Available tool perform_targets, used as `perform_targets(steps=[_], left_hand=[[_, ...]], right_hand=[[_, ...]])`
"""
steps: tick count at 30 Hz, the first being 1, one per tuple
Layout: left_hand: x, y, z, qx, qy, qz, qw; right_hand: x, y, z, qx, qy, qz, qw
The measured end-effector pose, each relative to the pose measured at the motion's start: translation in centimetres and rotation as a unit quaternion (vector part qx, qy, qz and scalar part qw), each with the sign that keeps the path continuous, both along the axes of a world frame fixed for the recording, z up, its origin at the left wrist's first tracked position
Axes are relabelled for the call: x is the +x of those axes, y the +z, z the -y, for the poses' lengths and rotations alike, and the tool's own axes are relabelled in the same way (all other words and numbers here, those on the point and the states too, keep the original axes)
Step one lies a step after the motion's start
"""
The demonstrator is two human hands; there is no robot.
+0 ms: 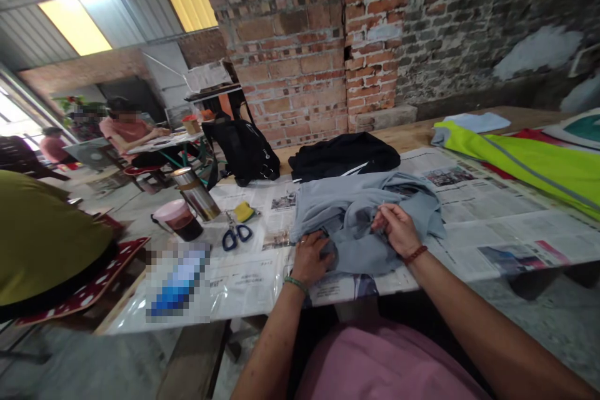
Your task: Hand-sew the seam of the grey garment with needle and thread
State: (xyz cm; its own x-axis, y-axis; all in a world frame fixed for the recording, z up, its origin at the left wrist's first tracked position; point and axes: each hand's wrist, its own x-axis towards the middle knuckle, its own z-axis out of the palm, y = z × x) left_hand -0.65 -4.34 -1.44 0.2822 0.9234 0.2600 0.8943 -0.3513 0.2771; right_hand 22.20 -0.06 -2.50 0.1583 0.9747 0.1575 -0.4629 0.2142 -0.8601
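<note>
A crumpled grey garment (pixel 323 200) lies on the newspaper-covered table (pixel 244 287) in front of me. My left hand (pixel 313 256) is on its near left edge, with fingers curled over a fold of the cloth. Above the middle of the garment, my right hand (pixel 396 228) is closed in a pinch, its thumb and forefinger pressed together. Whatever lies between those fingertips is too small to make out. Left of the garment are scissors (pixel 237 234) with dark blue handles and a small yellow item (pixel 244 211).
A steel flask (pixel 197 194) and a lidded cup of dark liquid (pixel 180 220) stand at the left, near a blurred blue object (pixel 180 284). Behind the garment are black cloth (pixel 347 156) and a black backpack (pixel 244 150). A hi-vis yellow garment (pixel 525 159) lies right. A person (pixel 51 244) sits close left.
</note>
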Motion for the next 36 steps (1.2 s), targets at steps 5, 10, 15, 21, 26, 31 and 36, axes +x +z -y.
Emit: perform_targets(steps=[5,10,15,21,26,31,36], left_hand=[[0.0,-0.1,0.1,0.002,0.010,-0.002,1.000],[-0.1,-0.3,0.2,0.001,0.008,-0.008,1.000],[-0.1,-0.2,0.2,-0.011,0.017,0.026,0.999],[-1.0,0.1,-0.3,-0.031,-0.018,0.187,0.982],[-1.8,1.0,-0.2,-0.049,-0.065,0.283,0.956],[-1.9,2.2,0.4,-0.065,-0.058,0.182,0.980],[-2.5,2.5,0.5,-0.071,-0.037,0.118,0.990]], right_hand=[[0.5,4.2,1.3,0.069,-0.002,0.015,0.998],[0.8,8.1,3.1,0.134,0.010,0.022,0.991],[1.9,9.9,4.7,0.156,-0.013,0.017,0.988],[3.8,9.1,5.7,0.151,-0.030,0.011,0.988],[5.0,6.9,5.4,0.103,-0.062,-0.025,0.992],[5.0,6.1,5.5,0.078,-0.067,-0.052,0.993],[4.8,6.2,6.3,0.067,-0.037,-0.030,0.997]])
